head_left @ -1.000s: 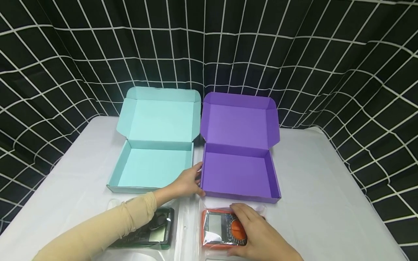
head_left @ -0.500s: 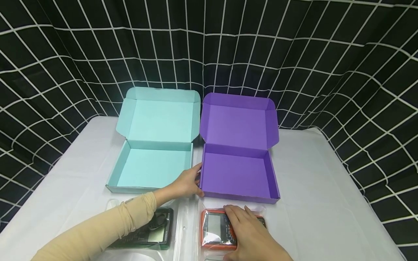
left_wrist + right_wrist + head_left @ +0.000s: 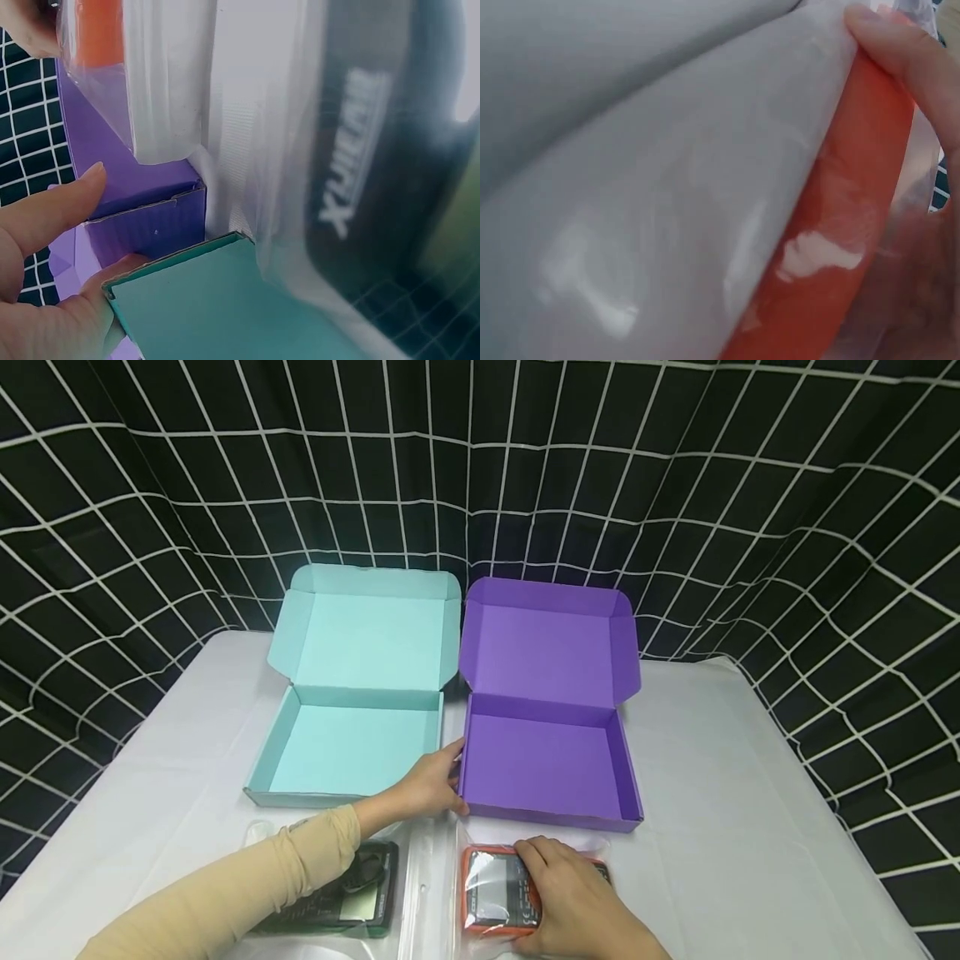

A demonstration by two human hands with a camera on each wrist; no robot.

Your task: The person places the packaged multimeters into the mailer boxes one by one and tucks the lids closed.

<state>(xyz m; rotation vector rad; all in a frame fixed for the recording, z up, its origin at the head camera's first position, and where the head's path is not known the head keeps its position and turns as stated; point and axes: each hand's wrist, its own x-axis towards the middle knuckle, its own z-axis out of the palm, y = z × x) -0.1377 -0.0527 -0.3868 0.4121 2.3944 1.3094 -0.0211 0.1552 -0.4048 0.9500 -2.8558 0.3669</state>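
My left hand [image 3: 429, 787] reaches into the gap between the two boxes and touches the left wall of the open purple box [image 3: 555, 820] near its front corner. In the left wrist view, the thumb and a finger lie against that box. My right hand [image 3: 573, 893] grips an orange-rimmed multimeter [image 3: 491, 893] in a clear plastic bag, fingers over the far edge and thumb at the near edge. Its right part is mostly hidden by the hand. Through the bag, the orange side [image 3: 832, 225] fills part of the right wrist view.
An open light-teal box [image 3: 352, 747] stands left of the purple one, lid raised. In front of it lies a dark green bagged multimeter [image 3: 375, 885], partly covered by my left sleeve [image 3: 232, 881]. A white cloth covers the table [image 3: 750, 827]; a dark gridded curtain [image 3: 480, 460] surrounds it.
My right hand has shifted left over the orange multimeter, uncovering some of its right end. The meter's visible face now looks different, with more glare. My left hand has stayed at the purple box.
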